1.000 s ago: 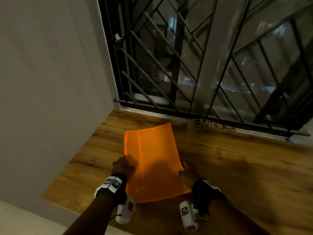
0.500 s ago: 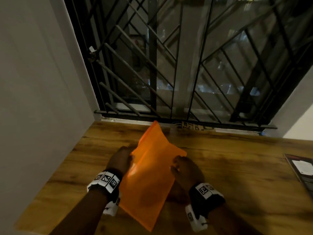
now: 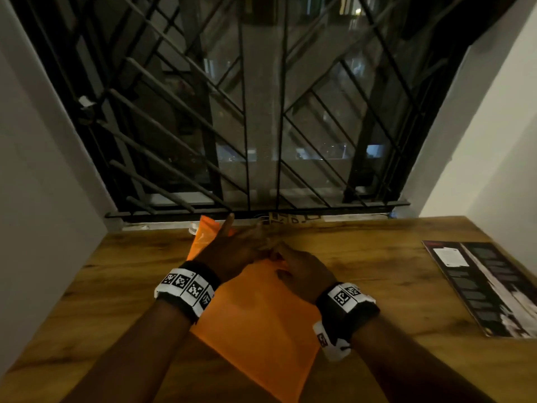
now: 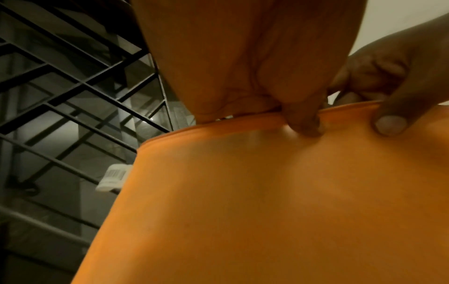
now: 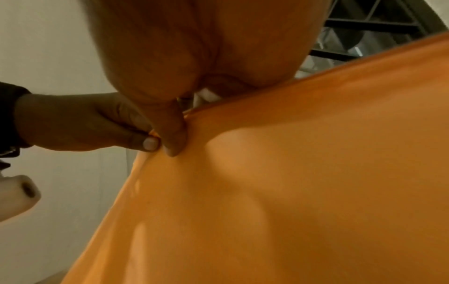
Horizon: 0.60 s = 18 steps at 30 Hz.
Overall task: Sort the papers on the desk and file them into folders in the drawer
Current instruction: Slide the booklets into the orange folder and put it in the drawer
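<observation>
Pinching folder [image 3: 255,321] edge with left hand [image 3: 232,251] and right hand [image 3: 305,271], prying it open; holding no papers; booklet [image 3: 482,289] lying unfiled on desk [image 3: 377,257]; seeing no drawer.

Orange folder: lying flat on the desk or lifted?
Lifted and tilted. Both hands pinch the orange folder along its top edge; left hand, right hand.

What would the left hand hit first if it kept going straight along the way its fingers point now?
Probably the black window grille. The left hand holds the orange folder's top edge, fingers pointing away across the desk toward the window. Nothing else shows in that line, though depth is uncertain.
</observation>
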Each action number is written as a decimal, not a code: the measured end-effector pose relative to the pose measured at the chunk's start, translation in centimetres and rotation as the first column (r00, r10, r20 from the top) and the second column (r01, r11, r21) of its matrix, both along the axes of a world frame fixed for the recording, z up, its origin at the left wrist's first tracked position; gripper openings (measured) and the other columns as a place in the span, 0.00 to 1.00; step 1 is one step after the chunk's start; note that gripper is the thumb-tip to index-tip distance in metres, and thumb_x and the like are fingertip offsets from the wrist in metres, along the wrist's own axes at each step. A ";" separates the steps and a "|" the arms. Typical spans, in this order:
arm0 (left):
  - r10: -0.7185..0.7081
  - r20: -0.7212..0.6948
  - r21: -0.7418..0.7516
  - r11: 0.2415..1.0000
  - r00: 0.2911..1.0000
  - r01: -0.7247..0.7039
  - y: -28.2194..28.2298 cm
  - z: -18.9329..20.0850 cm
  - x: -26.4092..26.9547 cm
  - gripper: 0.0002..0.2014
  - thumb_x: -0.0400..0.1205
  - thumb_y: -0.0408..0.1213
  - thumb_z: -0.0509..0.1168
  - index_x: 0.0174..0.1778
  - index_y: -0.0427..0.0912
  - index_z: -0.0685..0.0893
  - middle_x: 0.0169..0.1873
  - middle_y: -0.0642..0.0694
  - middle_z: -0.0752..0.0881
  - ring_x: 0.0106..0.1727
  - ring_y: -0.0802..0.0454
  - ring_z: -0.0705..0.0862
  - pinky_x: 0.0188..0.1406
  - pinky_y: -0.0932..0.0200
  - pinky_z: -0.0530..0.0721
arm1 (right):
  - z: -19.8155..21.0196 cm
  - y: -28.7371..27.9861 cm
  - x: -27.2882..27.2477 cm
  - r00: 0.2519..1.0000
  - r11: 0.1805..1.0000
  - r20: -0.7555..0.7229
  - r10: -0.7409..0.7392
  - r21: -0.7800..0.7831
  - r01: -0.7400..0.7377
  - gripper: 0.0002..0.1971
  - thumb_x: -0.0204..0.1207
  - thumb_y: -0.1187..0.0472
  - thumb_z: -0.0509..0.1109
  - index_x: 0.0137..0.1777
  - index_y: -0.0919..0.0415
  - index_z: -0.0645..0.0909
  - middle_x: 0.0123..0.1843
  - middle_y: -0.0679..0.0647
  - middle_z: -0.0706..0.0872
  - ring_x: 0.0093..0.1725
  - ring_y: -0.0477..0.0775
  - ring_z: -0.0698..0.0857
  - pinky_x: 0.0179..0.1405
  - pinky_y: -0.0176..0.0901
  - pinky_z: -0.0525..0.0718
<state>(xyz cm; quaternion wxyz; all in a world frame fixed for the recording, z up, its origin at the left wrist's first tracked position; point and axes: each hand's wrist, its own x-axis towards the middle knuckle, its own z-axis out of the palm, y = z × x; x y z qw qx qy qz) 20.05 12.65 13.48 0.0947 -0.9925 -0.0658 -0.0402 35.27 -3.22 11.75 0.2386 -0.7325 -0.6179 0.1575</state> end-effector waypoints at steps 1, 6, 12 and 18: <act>-0.004 -0.033 0.053 0.999 0.999 0.006 -0.3 -0.1 1.0 0.34 0.84 0.32 0.62 0.82 0.66 0.62 0.86 0.57 0.51 0.87 0.47 0.43 0.75 0.22 0.31 | -0.2 -0.7 0.6 0.999 1.000 -0.030 -0.024 -0.014 0.023 0.17 0.82 0.57 0.66 0.68 0.45 0.69 0.65 0.47 0.84 0.59 0.51 0.84 0.52 0.45 0.81; -0.065 -0.114 0.142 0.987 0.991 0.081 -3.9 1.0 7.1 0.27 0.88 0.34 0.56 0.79 0.68 0.66 0.86 0.51 0.41 0.85 0.36 0.33 0.71 0.16 0.28 | -2.1 -4.6 4.8 0.982 0.987 -0.115 -0.151 0.035 0.156 0.13 0.80 0.59 0.69 0.61 0.46 0.74 0.60 0.43 0.84 0.56 0.46 0.82 0.52 0.44 0.80; -0.096 -0.135 0.123 0.986 0.986 0.113 -7.9 0.5 15.9 0.22 0.89 0.45 0.48 0.80 0.67 0.65 0.86 0.49 0.39 0.85 0.38 0.31 0.74 0.18 0.33 | -4.9 -9.2 11.1 0.920 0.958 -0.267 -0.286 -0.051 0.283 0.24 0.78 0.49 0.70 0.75 0.45 0.76 0.75 0.49 0.79 0.71 0.50 0.79 0.70 0.45 0.76; -0.172 -0.139 0.068 0.981 0.975 0.183 -10.9 -0.7 22.4 0.11 0.84 0.44 0.65 0.56 0.68 0.84 0.86 0.52 0.43 0.81 0.43 0.21 0.76 0.24 0.31 | -6.4 -12.4 16.8 0.816 0.875 -0.317 -0.484 -0.155 0.459 0.44 0.66 0.17 0.56 0.63 0.52 0.86 0.66 0.53 0.87 0.61 0.52 0.87 0.60 0.44 0.81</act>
